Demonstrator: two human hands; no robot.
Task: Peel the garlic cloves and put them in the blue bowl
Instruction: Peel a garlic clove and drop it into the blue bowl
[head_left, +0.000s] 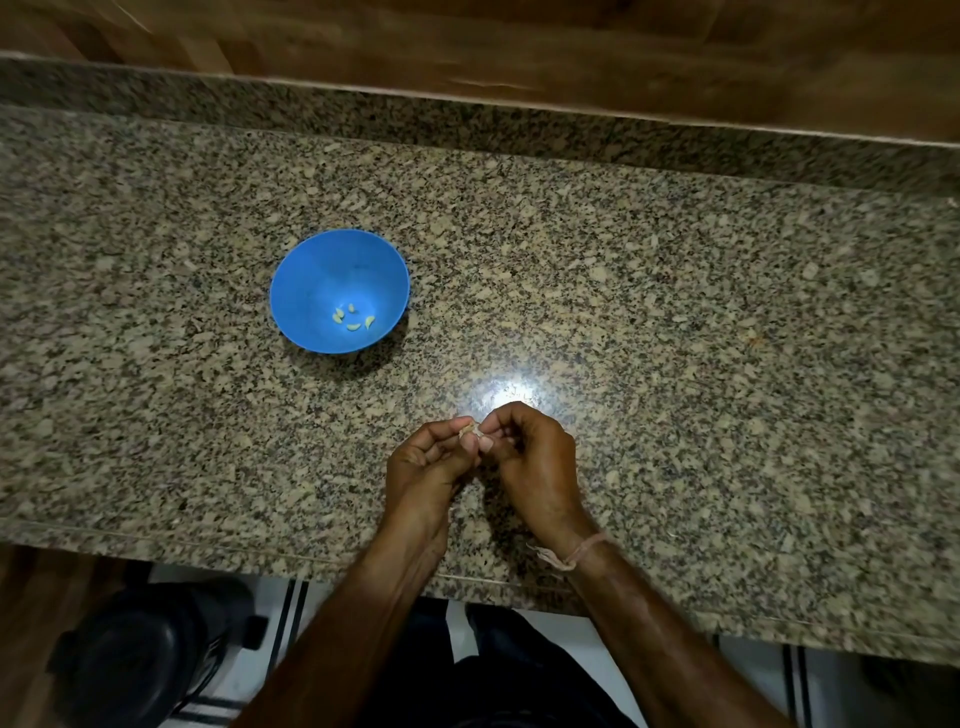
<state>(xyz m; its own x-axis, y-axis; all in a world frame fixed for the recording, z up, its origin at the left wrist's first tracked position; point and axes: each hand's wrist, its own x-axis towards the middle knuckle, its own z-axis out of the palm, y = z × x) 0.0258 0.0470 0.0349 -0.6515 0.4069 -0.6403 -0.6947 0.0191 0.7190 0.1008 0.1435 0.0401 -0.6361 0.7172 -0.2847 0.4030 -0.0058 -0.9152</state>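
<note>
At centre left of the frame a blue bowl (317, 275) holds four peeled cloves (352, 318). Lower centre, the left hand (423, 462) and right hand (530, 452) both pinch one garlic clove (468, 429) above the counter (675, 322).

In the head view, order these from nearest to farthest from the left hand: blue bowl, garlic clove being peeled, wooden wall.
1. garlic clove: pinched in the left hand itself.
2. blue bowl: ahead and to the left, on the counter.
3. wooden wall: behind the counter, farthest.
</note>
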